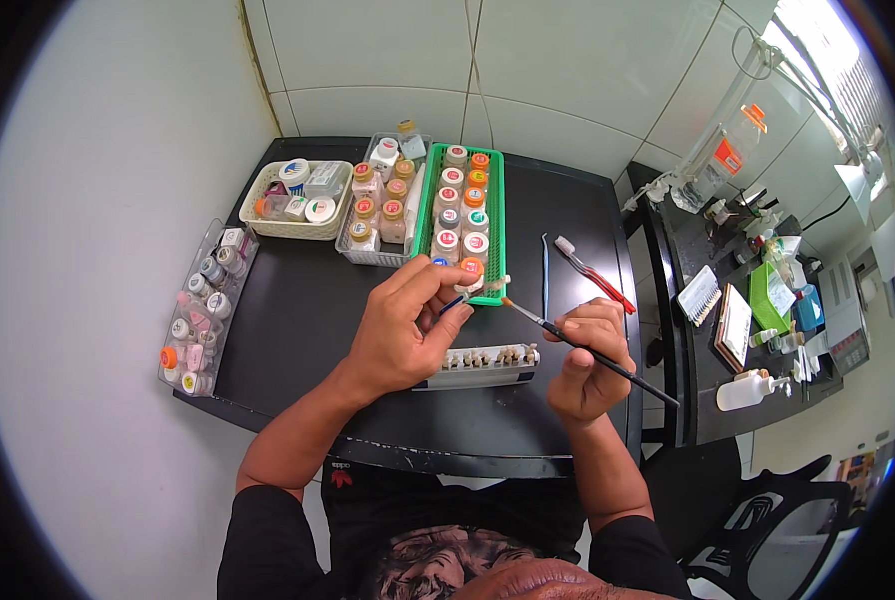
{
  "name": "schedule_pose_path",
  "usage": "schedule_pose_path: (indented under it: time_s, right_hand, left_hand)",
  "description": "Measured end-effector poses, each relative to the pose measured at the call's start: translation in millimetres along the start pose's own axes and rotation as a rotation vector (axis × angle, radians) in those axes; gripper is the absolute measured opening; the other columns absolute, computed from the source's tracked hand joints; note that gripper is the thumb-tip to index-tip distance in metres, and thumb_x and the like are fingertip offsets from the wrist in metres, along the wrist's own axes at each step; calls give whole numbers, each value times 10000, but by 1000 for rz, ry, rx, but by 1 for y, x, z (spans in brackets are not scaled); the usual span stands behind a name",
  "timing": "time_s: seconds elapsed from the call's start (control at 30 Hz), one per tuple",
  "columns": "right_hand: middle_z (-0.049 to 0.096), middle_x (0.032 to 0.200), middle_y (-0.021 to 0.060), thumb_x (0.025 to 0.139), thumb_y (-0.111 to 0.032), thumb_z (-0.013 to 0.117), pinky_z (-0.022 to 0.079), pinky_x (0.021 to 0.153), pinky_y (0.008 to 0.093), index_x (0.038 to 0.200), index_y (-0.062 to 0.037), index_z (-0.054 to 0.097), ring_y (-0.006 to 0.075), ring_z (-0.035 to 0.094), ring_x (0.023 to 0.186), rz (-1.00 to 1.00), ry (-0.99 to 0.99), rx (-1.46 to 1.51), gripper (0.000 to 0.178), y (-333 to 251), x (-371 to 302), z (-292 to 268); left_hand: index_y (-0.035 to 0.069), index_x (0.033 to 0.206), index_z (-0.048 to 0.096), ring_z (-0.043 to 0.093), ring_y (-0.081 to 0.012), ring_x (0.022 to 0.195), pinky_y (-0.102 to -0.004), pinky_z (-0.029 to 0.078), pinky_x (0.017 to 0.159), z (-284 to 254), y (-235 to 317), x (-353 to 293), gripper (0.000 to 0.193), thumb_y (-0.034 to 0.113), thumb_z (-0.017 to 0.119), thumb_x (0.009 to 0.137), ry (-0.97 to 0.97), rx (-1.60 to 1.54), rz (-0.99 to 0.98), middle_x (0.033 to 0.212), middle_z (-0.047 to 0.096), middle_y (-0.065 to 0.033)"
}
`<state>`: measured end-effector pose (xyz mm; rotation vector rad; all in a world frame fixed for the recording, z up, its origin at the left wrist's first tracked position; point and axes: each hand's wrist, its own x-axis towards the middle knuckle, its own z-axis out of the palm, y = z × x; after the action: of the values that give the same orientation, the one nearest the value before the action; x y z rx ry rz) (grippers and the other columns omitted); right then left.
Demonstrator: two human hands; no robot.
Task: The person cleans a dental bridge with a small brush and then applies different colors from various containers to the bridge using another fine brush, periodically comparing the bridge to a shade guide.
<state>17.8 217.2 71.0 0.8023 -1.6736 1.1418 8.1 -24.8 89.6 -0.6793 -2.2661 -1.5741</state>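
My left hand (400,325) is closed in a pinch round a slim blue-and-white holder (454,303). A small pale, tooth-like piece (500,284) shows at its far end, too small to make out fully. In my right hand (590,362) is a thin dark-handled brush (600,357), gripped like a pen. Its brown tip points up and left, close to the pale piece; whether they touch I cannot tell. Just below both hands lies a white rack (483,377) with several small tooth-like pieces on it, partly behind my left hand.
A green basket (501,200) and a clear bin (373,258) of capped jars stand behind my hands. Farther left are a cream basket (298,228) and a clear jar tray (236,325). A blue tool (545,275) and red toothbrush (600,277) lie at right, before a cluttered side table (708,420).
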Motion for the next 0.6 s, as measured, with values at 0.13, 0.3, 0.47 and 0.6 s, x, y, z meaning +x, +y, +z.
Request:
schedule_pose_path:
  time_s: [0.13,0.3,0.47,0.6]
  right_hand:
    - [769,790,79,1146,-321,648,478,833,422,1088,-24,671,244,686,777,5,9,8,303,0,-1,0]
    - [769,790,82,1150,-325,640,477,839,422,1095,-26,668,244,682,788,12,-3,5,306,-1,-1,-1]
    - [771,794,87,1150,-312,638,476,842,427,1105,-23,667,246,676,796,6,-1,10,294,1,-2,-1]
    - [774,808,92,1149,-306,639,477,840,428,1108,-22,668,249,676,803,13,-6,0,288,1,-2,-1]
  left_hand:
    - [7,1295,744,654,-78,780,-247,547,701,2,-6,1,319,-24,777,979,10,-76,17,986,685,-45]
    - [-6,1322,732,731,-89,901,-246,609,767,5,-8,-1,284,-14,742,1039,17,-167,-83,1062,752,-76]
    - [-20,1360,733,773,-122,924,-264,646,715,4,-8,-1,302,-5,716,1059,4,-177,-98,1081,765,-96]
    - [-27,1355,747,771,-129,908,-267,650,716,2,-7,1,294,-4,705,1065,-10,-128,-63,1066,757,-95]
